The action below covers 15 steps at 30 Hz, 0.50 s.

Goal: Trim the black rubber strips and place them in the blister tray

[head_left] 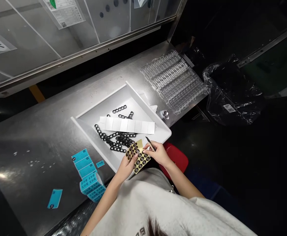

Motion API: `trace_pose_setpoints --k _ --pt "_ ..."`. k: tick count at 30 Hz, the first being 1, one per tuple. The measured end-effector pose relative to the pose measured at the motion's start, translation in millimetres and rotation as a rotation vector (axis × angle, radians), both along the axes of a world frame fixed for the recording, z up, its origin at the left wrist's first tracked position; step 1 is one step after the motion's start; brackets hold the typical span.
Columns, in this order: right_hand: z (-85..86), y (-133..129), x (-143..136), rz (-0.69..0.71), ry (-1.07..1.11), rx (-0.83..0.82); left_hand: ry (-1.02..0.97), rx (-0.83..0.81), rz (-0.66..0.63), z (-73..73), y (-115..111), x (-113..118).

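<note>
My left hand (128,166) is closed on a sheet of round black stickers (139,161) with a yellowish backing, its thumb on the front. At the sheet's upper right edge is my right hand (158,153), its fingers closed around a black pen-like tool (150,143). Its fingertips touch the stickers; whether a sticker is pinched there cannot be seen. Beyond the hands lies a white tray (89,139) with several black chain-like strips of rings (120,109). Across those strips rests a white paper strip (131,126) divided into panels.
Blue labels (85,164) lie in a folded strip left of the tray, with a loose blue label (55,198) farther left. Clear plastic trays (175,80) sit at the bench's far right, near small shiny round parts (165,114). A red stool (175,159) and black bag (232,91) stand right.
</note>
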State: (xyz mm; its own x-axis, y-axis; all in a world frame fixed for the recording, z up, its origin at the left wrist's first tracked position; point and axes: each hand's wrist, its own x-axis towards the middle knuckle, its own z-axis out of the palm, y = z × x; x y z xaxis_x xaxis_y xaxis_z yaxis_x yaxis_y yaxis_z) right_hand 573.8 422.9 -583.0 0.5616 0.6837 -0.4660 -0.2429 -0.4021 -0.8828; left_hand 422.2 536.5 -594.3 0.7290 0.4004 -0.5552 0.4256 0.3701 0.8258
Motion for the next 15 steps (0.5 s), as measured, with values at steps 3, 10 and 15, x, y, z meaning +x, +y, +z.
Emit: trace_pose_setpoints --k 3,10,15 --pt "2.3 -4.6 1.7 -0.013 -0.030 0.023 0.004 -0.113 0.092 9.7 -7.7 6.9" --pt "7.0 -14.0 4.5 -0.043 -0.116 0.089 0.027 -0.347 0.309 22.7 -25.4 17.7" --pt "-2.2 -22.6 6.1 -0.079 -0.101 0.103 0.006 -0.339 0.277 27.4 -32.9 22.5"
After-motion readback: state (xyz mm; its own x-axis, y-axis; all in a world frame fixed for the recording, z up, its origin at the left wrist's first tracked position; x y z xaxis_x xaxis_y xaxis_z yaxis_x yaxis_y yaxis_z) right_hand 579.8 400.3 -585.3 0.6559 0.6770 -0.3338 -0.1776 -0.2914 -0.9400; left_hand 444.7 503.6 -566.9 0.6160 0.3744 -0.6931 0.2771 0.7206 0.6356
